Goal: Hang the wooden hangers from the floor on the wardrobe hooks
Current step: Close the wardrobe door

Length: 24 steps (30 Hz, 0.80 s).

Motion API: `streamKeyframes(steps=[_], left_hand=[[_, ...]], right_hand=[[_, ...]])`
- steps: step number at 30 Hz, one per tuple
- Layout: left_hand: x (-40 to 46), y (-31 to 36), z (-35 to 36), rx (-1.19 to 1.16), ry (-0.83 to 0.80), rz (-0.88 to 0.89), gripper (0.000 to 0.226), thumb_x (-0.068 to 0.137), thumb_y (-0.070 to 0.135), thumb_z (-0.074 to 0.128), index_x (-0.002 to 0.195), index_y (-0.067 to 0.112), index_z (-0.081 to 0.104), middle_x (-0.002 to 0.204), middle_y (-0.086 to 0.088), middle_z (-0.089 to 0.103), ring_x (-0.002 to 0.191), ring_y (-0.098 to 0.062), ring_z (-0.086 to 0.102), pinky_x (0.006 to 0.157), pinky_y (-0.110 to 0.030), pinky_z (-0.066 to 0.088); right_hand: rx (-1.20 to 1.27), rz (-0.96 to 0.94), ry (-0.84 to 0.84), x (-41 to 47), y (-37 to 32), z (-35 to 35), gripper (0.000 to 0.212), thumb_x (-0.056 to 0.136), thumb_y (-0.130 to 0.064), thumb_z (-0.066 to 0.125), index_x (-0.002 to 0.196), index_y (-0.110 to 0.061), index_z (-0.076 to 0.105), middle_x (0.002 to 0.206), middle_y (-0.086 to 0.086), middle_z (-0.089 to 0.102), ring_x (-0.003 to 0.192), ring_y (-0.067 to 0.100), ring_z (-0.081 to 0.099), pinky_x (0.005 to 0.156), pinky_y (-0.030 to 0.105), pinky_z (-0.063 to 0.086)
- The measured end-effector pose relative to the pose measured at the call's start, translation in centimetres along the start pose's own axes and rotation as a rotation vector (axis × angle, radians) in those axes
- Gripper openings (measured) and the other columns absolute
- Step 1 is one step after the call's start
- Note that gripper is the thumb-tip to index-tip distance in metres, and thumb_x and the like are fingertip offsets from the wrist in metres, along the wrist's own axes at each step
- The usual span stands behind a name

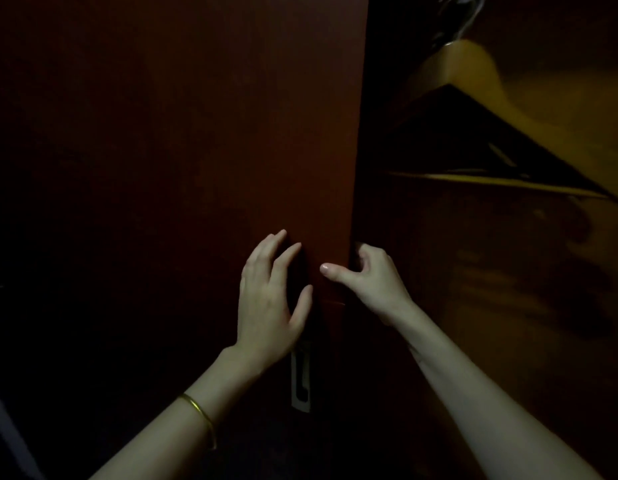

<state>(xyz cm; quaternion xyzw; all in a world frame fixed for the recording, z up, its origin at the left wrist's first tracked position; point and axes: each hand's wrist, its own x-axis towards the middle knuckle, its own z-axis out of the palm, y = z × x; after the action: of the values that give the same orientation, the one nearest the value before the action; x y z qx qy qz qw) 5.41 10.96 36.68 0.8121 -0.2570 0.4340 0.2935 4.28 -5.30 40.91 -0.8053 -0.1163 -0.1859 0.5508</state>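
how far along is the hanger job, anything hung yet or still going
Done: one wooden hanger hangs inside the wardrobe. In hand: no hanger; the right hand grips the door edge, the left hand is spread against its face. Left: unclear, the floor is out of view.

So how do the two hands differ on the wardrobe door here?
The left hand lies spread on the door face near the handle, while the right hand hooks its fingers round the door's edge. The left wrist wears a gold bangle; the right is bare. Neither holds a hanger.
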Motion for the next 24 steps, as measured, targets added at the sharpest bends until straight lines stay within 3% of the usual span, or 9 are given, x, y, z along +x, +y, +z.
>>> streamKeyframes(steps=[3, 8, 12, 17, 21, 24], left_hand=[[0.0, 1.9, 0.6, -0.047, -0.051, 0.082, 0.055, 0.083, 0.035, 0.049, 0.133, 0.018, 0.035, 0.144, -0.001, 0.027, 0.137, -0.016, 0.020, 0.110, -0.035, 0.020], [-0.2, 4.3, 1.3, -0.165, -0.100, 0.163, 0.054, 0.083, 0.035, 0.049, 0.133, 0.020, 0.035, 0.145, -0.001, 0.030, 0.138, -0.013, 0.018, 0.111, -0.036, 0.020], [-0.3, 5.8, 1.9, -0.196, -0.135, 0.216, 0.055, 0.083, 0.038, 0.046, 0.134, 0.021, 0.034, 0.147, -0.001, 0.028, 0.139, -0.011, 0.014, 0.111, -0.038, 0.017], [0.3, 8.0, 2.8, -0.017, -0.176, 0.332, 0.064, 0.082, 0.045, 0.039, 0.139, 0.019, 0.028, 0.151, -0.004, 0.022, 0.141, -0.016, 0.006, 0.110, -0.046, 0.007], [1.0, 10.0, 4.9, 0.195, -0.208, 0.491, 0.086, 0.075, 0.053, 0.052, 0.143, 0.013, 0.019, 0.152, -0.008, 0.015, 0.143, -0.024, 0.001, 0.108, -0.053, 0.012], [1.2, 11.5, 6.4, 0.223, -0.207, 0.552, 0.096, 0.071, 0.055, 0.058, 0.144, 0.013, 0.012, 0.152, -0.009, 0.011, 0.142, -0.022, -0.006, 0.115, -0.051, 0.002]], right_hand=[[0.046, 0.012, 0.050, -1.9, 0.1, -2.7, 0.016, 0.077, -0.023, 0.071, 0.088, -0.029, 0.061, 0.097, -0.002, 0.069, 0.091, 0.015, 0.068, 0.081, 0.036, 0.056], [0.113, 0.047, 0.175, -5.3, 0.2, -6.7, 0.013, 0.083, -0.010, 0.062, 0.090, -0.019, 0.059, 0.094, -0.002, 0.066, 0.082, 0.005, 0.066, 0.070, 0.018, 0.055], [0.152, 0.097, 0.295, -7.8, 0.5, -9.6, 0.013, 0.086, -0.007, 0.057, 0.093, -0.017, 0.056, 0.094, -0.001, 0.064, 0.083, 0.007, 0.064, 0.069, 0.018, 0.055], [0.198, 0.135, 0.418, -10.3, 0.8, -13.3, 0.016, 0.085, -0.009, 0.056, 0.098, -0.020, 0.056, 0.103, 0.002, 0.064, 0.094, 0.015, 0.063, 0.077, 0.025, 0.056], [0.194, 0.141, 0.509, -12.2, 1.1, -15.6, 0.020, 0.087, -0.014, 0.057, 0.106, -0.018, 0.055, 0.109, 0.004, 0.064, 0.098, 0.016, 0.064, 0.076, 0.023, 0.057], [0.141, 0.145, 0.596, -13.2, 1.4, -17.1, 0.026, 0.088, -0.016, 0.057, 0.114, -0.014, 0.055, 0.112, 0.006, 0.064, 0.100, 0.018, 0.064, 0.077, 0.024, 0.056]])
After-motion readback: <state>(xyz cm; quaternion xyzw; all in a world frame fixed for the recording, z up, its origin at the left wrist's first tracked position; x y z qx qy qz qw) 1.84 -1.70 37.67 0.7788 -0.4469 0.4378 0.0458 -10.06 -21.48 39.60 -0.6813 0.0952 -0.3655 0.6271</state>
